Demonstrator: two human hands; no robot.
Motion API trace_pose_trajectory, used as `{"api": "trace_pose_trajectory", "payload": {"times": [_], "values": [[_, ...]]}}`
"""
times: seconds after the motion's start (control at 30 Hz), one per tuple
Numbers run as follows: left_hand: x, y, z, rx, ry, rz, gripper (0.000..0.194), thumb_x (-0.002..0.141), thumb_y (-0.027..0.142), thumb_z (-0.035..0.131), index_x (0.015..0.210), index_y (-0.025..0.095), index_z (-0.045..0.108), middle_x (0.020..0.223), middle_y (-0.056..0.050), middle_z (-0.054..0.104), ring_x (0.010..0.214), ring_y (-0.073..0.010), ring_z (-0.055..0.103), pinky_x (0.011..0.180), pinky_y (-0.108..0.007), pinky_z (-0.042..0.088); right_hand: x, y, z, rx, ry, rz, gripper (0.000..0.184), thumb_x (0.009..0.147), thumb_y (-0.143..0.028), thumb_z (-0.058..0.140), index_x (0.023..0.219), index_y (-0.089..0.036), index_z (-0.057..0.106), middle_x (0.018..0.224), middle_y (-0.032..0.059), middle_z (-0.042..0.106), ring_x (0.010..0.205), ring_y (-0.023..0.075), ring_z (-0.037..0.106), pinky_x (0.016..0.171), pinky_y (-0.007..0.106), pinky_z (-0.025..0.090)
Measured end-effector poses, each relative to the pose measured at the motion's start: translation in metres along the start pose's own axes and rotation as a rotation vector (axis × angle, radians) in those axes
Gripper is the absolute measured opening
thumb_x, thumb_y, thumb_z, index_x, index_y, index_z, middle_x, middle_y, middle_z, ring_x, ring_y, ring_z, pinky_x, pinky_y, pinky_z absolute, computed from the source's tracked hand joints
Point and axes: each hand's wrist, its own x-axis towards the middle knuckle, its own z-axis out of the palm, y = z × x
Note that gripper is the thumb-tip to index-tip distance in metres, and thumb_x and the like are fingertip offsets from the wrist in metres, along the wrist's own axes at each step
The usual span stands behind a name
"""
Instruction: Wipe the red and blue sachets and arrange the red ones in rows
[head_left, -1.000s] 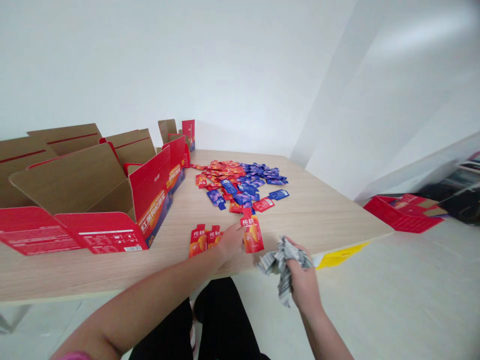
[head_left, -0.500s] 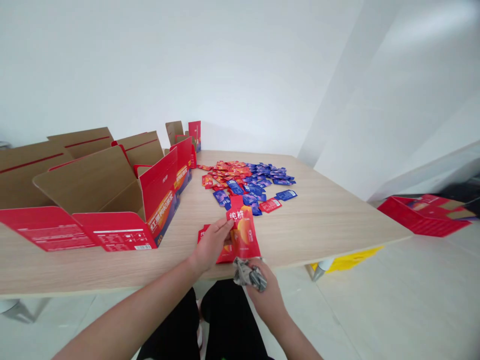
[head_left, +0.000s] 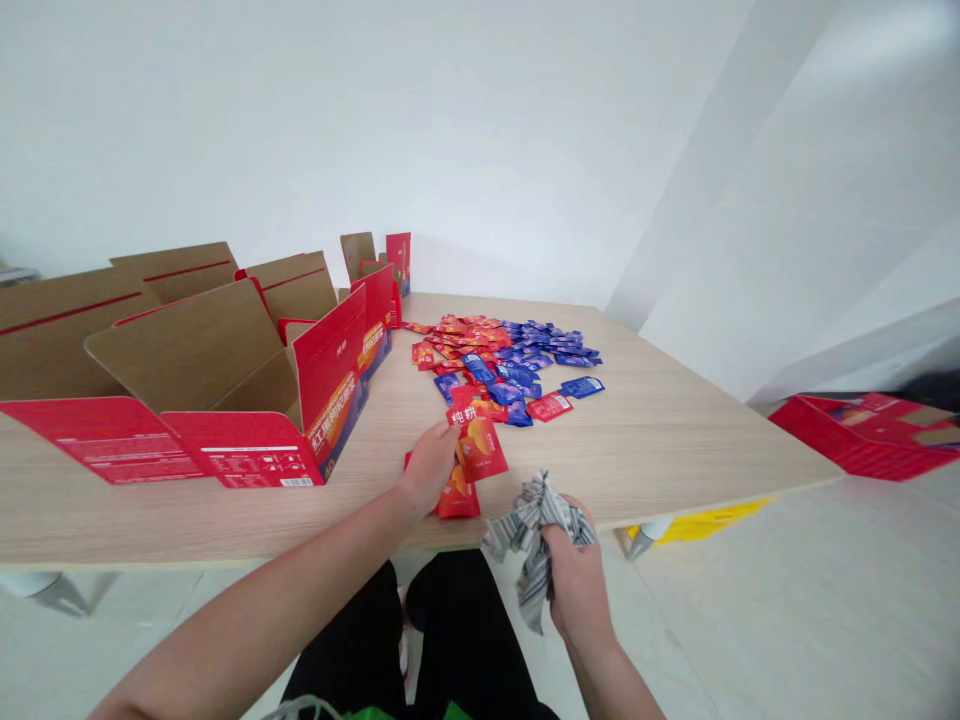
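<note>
My left hand (head_left: 427, 465) pinches a red and orange pouch (head_left: 478, 440) by its top corner, just above the light wooden table (head_left: 660, 440). Two more red pouches (head_left: 455, 495) lie under it near the table's front edge. My right hand (head_left: 574, 575) is closed around a crumpled grey and white striped cloth (head_left: 529, 525), held just off the front edge, right of the pouch. A spread pile of red and blue sachets (head_left: 502, 360) lies farther back on the table.
An open red cardboard box (head_left: 300, 400) with brown flaps stands at the left, with more open boxes (head_left: 375, 270) behind it. A flat red box (head_left: 862, 435) lies on the floor at the right. Something yellow (head_left: 697, 520) shows under the table's right corner.
My left hand lifted a red pouch off the table toward my right hand with the cloth, then lowered it again. My right hand moved in under the pouch and back out to the right.
</note>
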Motion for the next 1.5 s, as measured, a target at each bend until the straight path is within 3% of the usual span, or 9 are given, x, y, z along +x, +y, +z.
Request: {"api": "trace_pose_trajectory", "payload": {"times": [0.13,0.4,0.57,0.7,0.77,0.87,1.07,1.3,1.5], "values": [[-0.001,-0.009,0.013,0.392,-0.038,0.047,0.028,0.096,0.019,0.045,0.115,0.013,0.065,0.104,-0.013,0.073,0.097,-0.0231,0.070,0.087,-0.032,0.051,0.020,0.002,-0.006,-0.016,0.085,-0.082,0.033,0.073,-0.033,0.067,0.104,-0.022,0.062,0.087,-0.0015,0.072,0.082,0.0188,0.066,0.078,0.030,0.050],[-0.022,-0.014,0.025,0.881,-0.046,0.261,0.059,0.091,0.010,0.053,0.148,0.003,0.041,0.127,-0.028,0.060,0.126,-0.0408,0.054,0.106,-0.060,0.040,0.032,0.009,-0.012,-0.059,0.090,-0.101,0.035,0.074,-0.033,0.068,0.107,-0.021,0.062,0.091,0.0002,0.073,0.083,0.0191,0.067,0.080,0.031,0.050],[-0.049,-0.012,0.022,0.746,-0.303,0.518,0.068,0.096,0.034,0.057,0.155,0.013,0.031,0.154,-0.017,0.044,0.145,-0.0262,0.040,0.119,-0.041,0.035,0.021,-0.002,-0.005,0.093,0.006,-0.068,0.041,0.075,-0.036,0.073,0.113,-0.024,0.062,0.106,0.0033,0.074,0.097,0.0220,0.068,0.089,0.035,0.051],[-0.059,-0.024,0.023,0.277,-0.284,0.544,0.079,0.083,0.034,0.069,0.151,0.012,0.034,0.159,-0.021,0.036,0.148,-0.0316,0.035,0.118,-0.048,0.036,0.025,-0.016,0.006,0.184,-0.463,-0.040,0.050,0.088,-0.059,0.057,0.125,-0.025,0.063,0.125,0.0090,0.070,0.112,0.0268,0.067,0.094,0.042,0.053],[-0.057,-0.026,0.017,0.091,-0.104,0.464,0.059,0.084,0.028,0.063,0.140,0.018,0.047,0.145,-0.015,0.055,0.137,-0.0284,0.050,0.115,-0.047,0.041,0.056,-0.019,0.009,-0.021,-0.562,-0.210,0.053,0.096,-0.062,0.039,0.124,-0.025,0.066,0.132,0.0098,0.067,0.119,0.0267,0.063,0.099,0.044,0.051],[-0.053,-0.019,-0.005,-0.105,0.081,0.391,0.048,0.084,0.032,0.062,0.129,0.021,0.052,0.124,-0.008,0.069,0.117,-0.0239,0.065,0.104,-0.040,0.050,0.133,-0.016,0.011,-0.721,-0.296,-0.555,0.048,0.098,-0.051,0.036,0.118,-0.022,0.069,0.130,0.0126,0.067,0.121,0.0278,0.061,0.099,0.045,0.051],[-0.059,-0.010,-0.056,-0.089,0.278,0.343,0.054,0.079,0.046,0.066,0.124,0.019,0.053,0.121,-0.010,0.070,0.116,-0.0266,0.065,0.104,-0.040,0.050,0.244,0.002,0.014,-1.149,-0.264,-0.560,0.043,0.087,-0.030,0.058,0.126,-0.012,0.066,0.142,0.0211,0.057,0.135,0.0337,0.049,0.112,0.046,0.039],[-0.094,-0.053,-0.106,0.037,0.366,0.098,0.066,0.074,0.065,0.067,0.121,0.021,0.055,0.124,-0.012,0.067,0.126,-0.0343,0.058,0.115,-0.051,0.039,0.206,0.012,-0.014,-1.428,-0.295,-0.641,0.044,0.093,-0.040,0.058,0.128,-0.016,0.064,0.130,0.0188,0.064,0.121,0.0344,0.057,0.099,0.044,0.045],[-0.120,-0.067,-0.120,-0.021,0.363,0.006,0.079,0.069,0.075,0.069,0.124,0.021,0.052,0.131,-0.013,0.065,0.127,-0.0346,0.058,0.114,-0.050,0.041,0.161,0.008,-0.053,-1.669,-0.326,-0.819,0.033,0.099,-0.032,0.045,0.106,-0.012,0.071,0.103,0.0172,0.074,0.091,0.0276,0.069,0.076,0.033,0.046]]}}
